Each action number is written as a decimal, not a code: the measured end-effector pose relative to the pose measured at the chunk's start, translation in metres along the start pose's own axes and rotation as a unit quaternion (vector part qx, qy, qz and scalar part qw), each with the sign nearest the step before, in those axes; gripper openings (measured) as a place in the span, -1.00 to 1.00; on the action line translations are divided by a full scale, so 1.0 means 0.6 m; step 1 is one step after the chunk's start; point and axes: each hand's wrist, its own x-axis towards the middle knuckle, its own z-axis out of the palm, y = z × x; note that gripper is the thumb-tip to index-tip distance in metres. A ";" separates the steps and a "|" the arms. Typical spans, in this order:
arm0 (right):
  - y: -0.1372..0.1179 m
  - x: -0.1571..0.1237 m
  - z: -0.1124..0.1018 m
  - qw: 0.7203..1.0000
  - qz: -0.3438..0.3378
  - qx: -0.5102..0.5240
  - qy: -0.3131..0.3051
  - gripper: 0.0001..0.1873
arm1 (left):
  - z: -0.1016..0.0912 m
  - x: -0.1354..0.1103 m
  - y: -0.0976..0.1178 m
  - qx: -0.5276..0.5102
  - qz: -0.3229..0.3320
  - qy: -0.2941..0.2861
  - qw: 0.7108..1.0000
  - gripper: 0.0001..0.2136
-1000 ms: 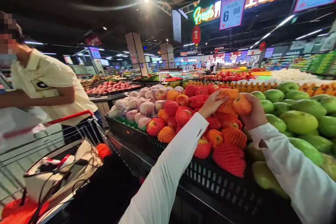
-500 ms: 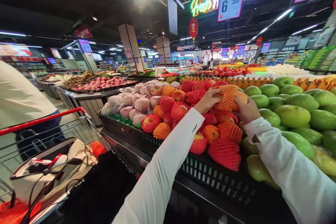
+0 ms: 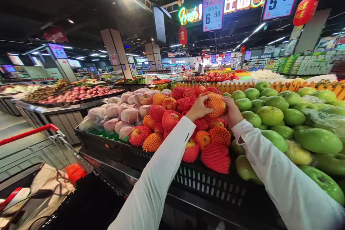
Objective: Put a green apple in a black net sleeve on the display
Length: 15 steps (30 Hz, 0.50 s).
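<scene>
Both my hands hold one apple (image 3: 217,105) wrapped in an orange foam net, just above the heap of apples. My left hand (image 3: 199,109) grips its left side with thumb and fingers. On its right side, my right hand (image 3: 232,111) is closed round it, with some fingers hidden behind the fruit. Beneath lie red apples in red and orange foam nets, among them a red-netted one (image 3: 216,158) at the front edge. Green apples (image 3: 271,115) are piled to the right of my right hand. Pinkish apples in clear wrap (image 3: 130,114) lie at the left.
A black slatted crate (image 3: 199,183) holds the fruit along its front edge. To the left stands a shopping cart with a red handle (image 3: 29,133) and a bag (image 3: 45,183) inside. Price signs (image 3: 214,9) hang overhead. Another produce stand (image 3: 72,95) lies at the back left.
The view has turned to the right, so more green apples show and the person at the left is out of sight. The orange-netted apple stays between both hands, its net now more fully around it.
</scene>
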 end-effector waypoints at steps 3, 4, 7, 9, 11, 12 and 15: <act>0.001 -0.001 -0.002 0.997 -0.054 -0.057 0.014 -0.41 | 0.000 -0.003 0.005 0.036 0.003 0.033 0.999 -0.43; 0.002 -0.001 -0.003 0.994 -0.079 -0.074 0.007 -0.39 | 0.000 -0.004 0.007 0.050 0.004 0.042 0.998 -0.42; 0.006 0.003 -0.007 0.983 -0.147 -0.110 -0.009 -0.42 | -0.003 -0.006 0.013 0.106 0.013 0.046 0.993 -0.43; 0.008 0.007 -0.012 0.974 -0.188 -0.130 -0.005 -0.49 | -0.005 -0.007 0.018 0.151 0.014 0.046 0.987 -0.43; 0.007 0.013 -0.017 0.967 -0.209 -0.147 0.007 -0.55 | -0.006 -0.008 0.021 0.185 0.008 0.052 0.981 -0.39; 0.006 0.015 -0.020 0.966 -0.210 -0.151 0.015 -0.56 | -0.006 -0.008 0.023 0.194 0.005 0.058 0.979 -0.36; 0.002 0.018 -0.025 0.973 -0.188 -0.130 0.038 -0.53 | -0.005 -0.010 0.027 0.201 0.007 0.070 0.977 -0.30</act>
